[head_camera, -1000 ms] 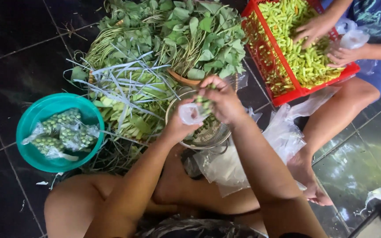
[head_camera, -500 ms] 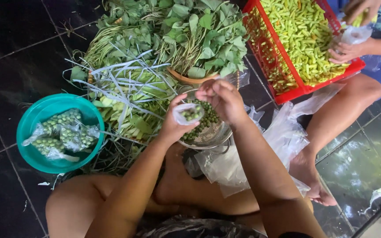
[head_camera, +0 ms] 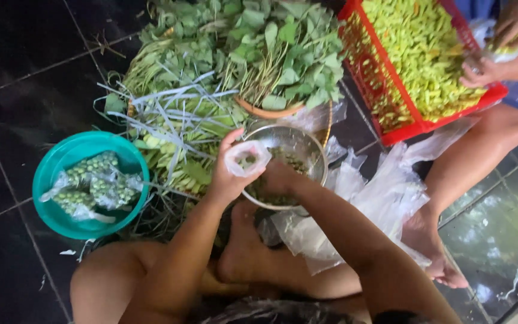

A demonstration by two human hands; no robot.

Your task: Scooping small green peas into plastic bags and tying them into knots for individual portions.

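Plastic bag (head_camera: 246,159), small and clear, sits pinched open in my left hand (head_camera: 226,177), thumb and fingers pressed on its rim, just above the near edge of the metal strainer bowl (head_camera: 318,157). I see a few small green pods already in the bag's bottom. My right hand (head_camera: 277,180) is down inside the strainer bowl, curled over the pods; whether it has a handful closed in it I cannot tell, since the wrist hides the fingers.

To do this well, I judge the bag's mouth should stay wide and directly over the strainer bowl, so anything that slips falls back in rather than onto the dark tiles. A modest scoop per trip seems safer than a heaped one.

Left of the strainer bowl, the teal bowl (head_camera: 55,174) holds filled bags. Beyond it lie leafy greens (head_camera: 271,48); to its right, another person's hands (head_camera: 487,66) work at a red crate (head_camera: 391,114) of yellow-green pods.
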